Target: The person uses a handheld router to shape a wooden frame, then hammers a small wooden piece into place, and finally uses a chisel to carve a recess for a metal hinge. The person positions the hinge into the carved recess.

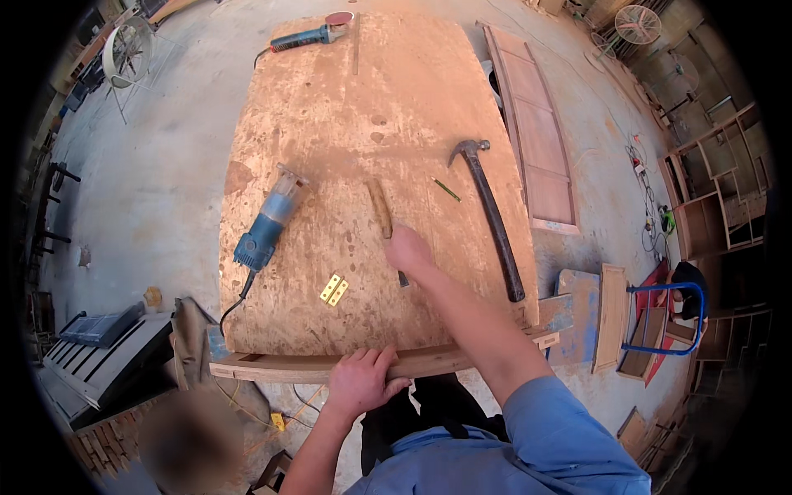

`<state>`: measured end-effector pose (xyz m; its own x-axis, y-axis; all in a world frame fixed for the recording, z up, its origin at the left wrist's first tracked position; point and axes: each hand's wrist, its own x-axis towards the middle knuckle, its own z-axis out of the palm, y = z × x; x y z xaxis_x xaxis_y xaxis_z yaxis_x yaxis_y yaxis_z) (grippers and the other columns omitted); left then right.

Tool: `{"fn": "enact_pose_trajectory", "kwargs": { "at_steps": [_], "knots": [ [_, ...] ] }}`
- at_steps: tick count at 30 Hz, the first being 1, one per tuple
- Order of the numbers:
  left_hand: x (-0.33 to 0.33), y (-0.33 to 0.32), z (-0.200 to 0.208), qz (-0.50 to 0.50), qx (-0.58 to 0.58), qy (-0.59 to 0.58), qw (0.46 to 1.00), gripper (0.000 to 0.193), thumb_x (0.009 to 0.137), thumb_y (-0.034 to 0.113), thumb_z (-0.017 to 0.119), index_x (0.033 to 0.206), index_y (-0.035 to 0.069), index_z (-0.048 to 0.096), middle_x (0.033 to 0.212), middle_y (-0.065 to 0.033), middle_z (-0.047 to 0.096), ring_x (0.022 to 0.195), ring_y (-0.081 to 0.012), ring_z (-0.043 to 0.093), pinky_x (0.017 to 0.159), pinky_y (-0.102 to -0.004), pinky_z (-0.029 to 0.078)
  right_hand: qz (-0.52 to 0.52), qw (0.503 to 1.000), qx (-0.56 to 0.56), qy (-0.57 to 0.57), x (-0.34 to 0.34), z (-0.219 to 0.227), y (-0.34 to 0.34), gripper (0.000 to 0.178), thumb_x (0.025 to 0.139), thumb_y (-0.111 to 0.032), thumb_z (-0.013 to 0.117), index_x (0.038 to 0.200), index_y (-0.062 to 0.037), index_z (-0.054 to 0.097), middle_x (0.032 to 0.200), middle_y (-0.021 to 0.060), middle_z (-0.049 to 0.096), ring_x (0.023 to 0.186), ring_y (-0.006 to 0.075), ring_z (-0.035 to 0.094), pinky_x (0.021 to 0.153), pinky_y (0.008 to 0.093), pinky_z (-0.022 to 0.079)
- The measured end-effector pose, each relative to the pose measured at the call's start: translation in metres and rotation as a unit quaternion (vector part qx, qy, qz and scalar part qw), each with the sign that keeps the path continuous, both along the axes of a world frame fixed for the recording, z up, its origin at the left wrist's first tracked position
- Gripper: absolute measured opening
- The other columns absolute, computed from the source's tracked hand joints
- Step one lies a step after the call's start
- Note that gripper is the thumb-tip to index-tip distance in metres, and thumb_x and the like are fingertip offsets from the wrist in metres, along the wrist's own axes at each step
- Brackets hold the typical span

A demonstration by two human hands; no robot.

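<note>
at the far left a round floor fan (pixel 128 54) stood on the concrete floor (pixel 181 148), and nearer the person a dark slatted panel (pixel 95 355) lay tilted. next came the scuffed wooden worktop (pixel 429 99). on its left part lay a blue power tool (pixel 268 223) with a clear section at its far end, its cord running to the near left corner. at the far end rested a blue angle grinder (pixel 305 37) with a reddish disc. a brass-coloured hinge (pixel 334 289) lay opened out to the right of the power tool's near end.

along the near edge ran a long wooden rail (pixel 285 369). the left hand (pixel 359 381) rested on it, fingers bent over the wood and thumb spread to the right. further right, above the middle of the worktop, the right hand (pixel 410 252) had its fingers wrapped round a chisel (pixel 379 206); the wooden handle stuck out on the far side and the dark blade pointed back toward the person. whether the blade touched the surface could not be told.

beyond that lay a green pencil (pixel 446 189), then a claw hammer (pixel 495 223), head away from the person. off the worktop's right side lay a long panelled wooden door (pixel 536 132).
</note>
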<state>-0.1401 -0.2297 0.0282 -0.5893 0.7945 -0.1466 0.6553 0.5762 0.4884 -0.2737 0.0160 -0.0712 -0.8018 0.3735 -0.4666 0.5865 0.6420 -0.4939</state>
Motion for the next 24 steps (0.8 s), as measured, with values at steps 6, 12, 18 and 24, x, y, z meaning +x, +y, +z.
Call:
{"fn": "enact_pose_trajectory", "kwargs": {
  "at_steps": [6,12,18,24],
  "knots": [
    [0.015,0.012,0.001,-0.006,0.048,0.029,0.998,0.065,0.081,0.046,0.078,0.127,0.003,0.061,0.116,-0.0164,0.064,0.112,-0.0365,0.059,0.098,-0.0497,0.047,-0.061,0.967,-0.208,0.132,0.074,0.106,0.059,0.029,0.093,-0.015,0.063,0.111,0.0069,0.061,0.102,0.0262,0.07,0.093,0.0388,0.069,0.081,0.044,0.054],
    [0.049,0.029,-0.03,0.096,0.26,0.098,0.956,0.062,0.083,0.013,0.074,0.138,-0.004,0.05,0.13,-0.0243,0.055,0.122,-0.0431,0.051,0.104,-0.0515,0.042,0.091,0.968,-0.058,0.226,0.171,0.165,0.026,0.025,0.088,-0.012,0.069,0.111,-0.004,0.06,0.095,0.0175,0.065,0.09,0.038,0.066,0.076,0.0427,0.054],
    [0.053,0.083,-0.05,0.219,0.327,-0.123,0.911,0.03,0.087,0.013,0.073,0.113,0.002,0.063,0.106,-0.0159,0.065,0.099,-0.0297,0.065,0.081,-0.0377,0.052,0.18,0.918,-0.086,0.344,0.218,0.131,-0.019,0.03,0.08,-0.007,0.073,0.109,-0.0102,0.063,0.104,0.011,0.061,0.092,0.0351,0.065,0.073,0.0418,0.055],
    [0.06,0.088,-0.067,0.293,0.497,-0.256,0.776,0.02,0.097,0.015,0.068,0.108,-0.002,0.067,0.092,-0.0124,0.069,0.084,-0.0203,0.068,0.078,-0.0326,0.056,0.228,0.904,-0.113,0.343,0.223,0.137,0.008,0.039,0.082,-0.016,0.074,0.118,-0.0129,0.062,0.107,0.0142,0.061,0.1,0.0359,0.064,0.082,0.0443,0.055]
  ]
}}
